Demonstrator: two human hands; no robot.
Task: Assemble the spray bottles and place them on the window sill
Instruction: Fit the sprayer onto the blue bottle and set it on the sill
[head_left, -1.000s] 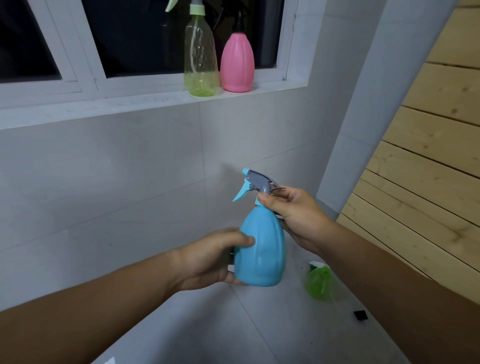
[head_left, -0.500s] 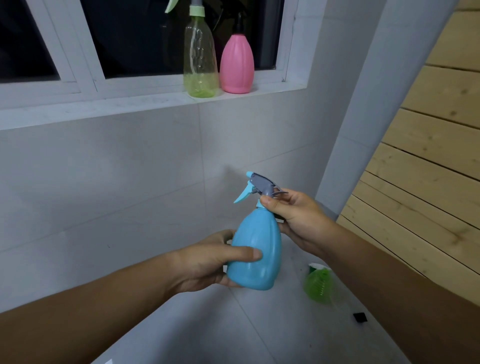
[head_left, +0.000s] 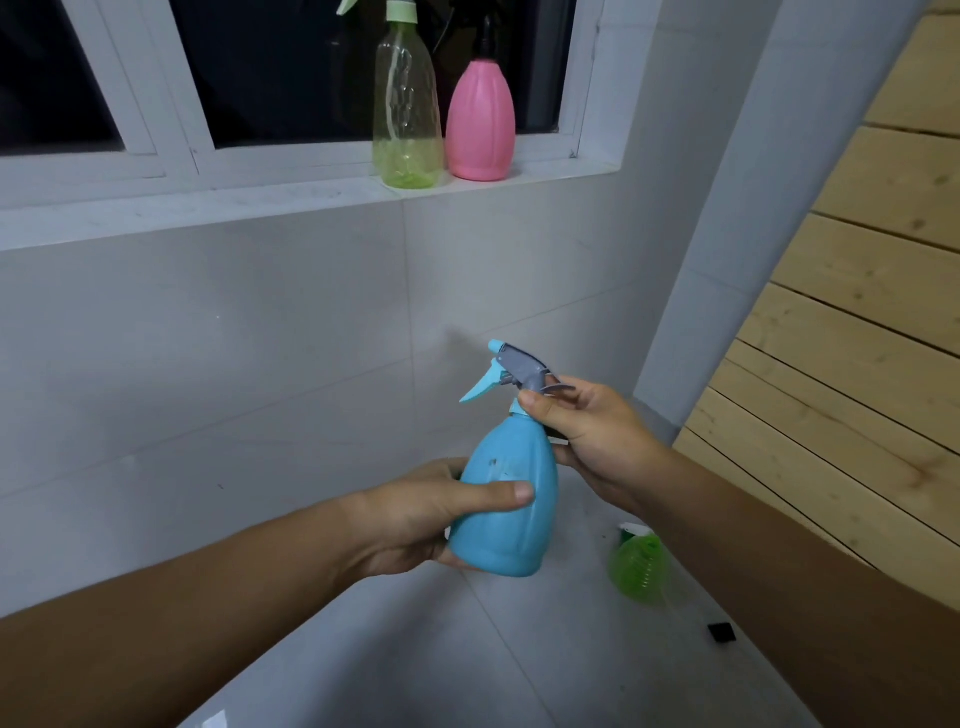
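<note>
1. Bottles first: I am holding the blue bottle (head_left: 506, 514) in the air in front of the tiled wall (head_left: 260, 338), above the floor (head_left: 415, 665) and well below the window sill (head_left: 208, 208). It is standing nearly upright, leaning only a little.
2. Its grey spray head (head_left: 519, 371) is sitting on the neck, with the blue trigger and nozzle pointing left toward the wall.
3. My left hand (head_left: 431, 514) is gripping the lower body of the blue bottle, thumb lying across the front and the other fingers curling round behind and under the base.
4. My right hand (head_left: 587, 431) is pinching the collar just under the spray head, thumb on the near side and fingers curled at the back of the head.
5. On the window sill, near its right end, a clear green bottle (head_left: 407, 119) and a pink bottle (head_left: 480, 124) are standing upright just beside each other, the pink one nearer the right corner. Both are wearing spray heads, though the tops are running out of view.
6. On the floor, below my right forearm, a green bottle (head_left: 636, 569) with a white rim is showing; the arm is hiding part of it, so I cannot tell whether it is standing or lying.
7. A small black piece (head_left: 722, 634) is lying on the floor near that green bottle, toward the wooden plank wall (head_left: 857, 312) on the right.
</note>
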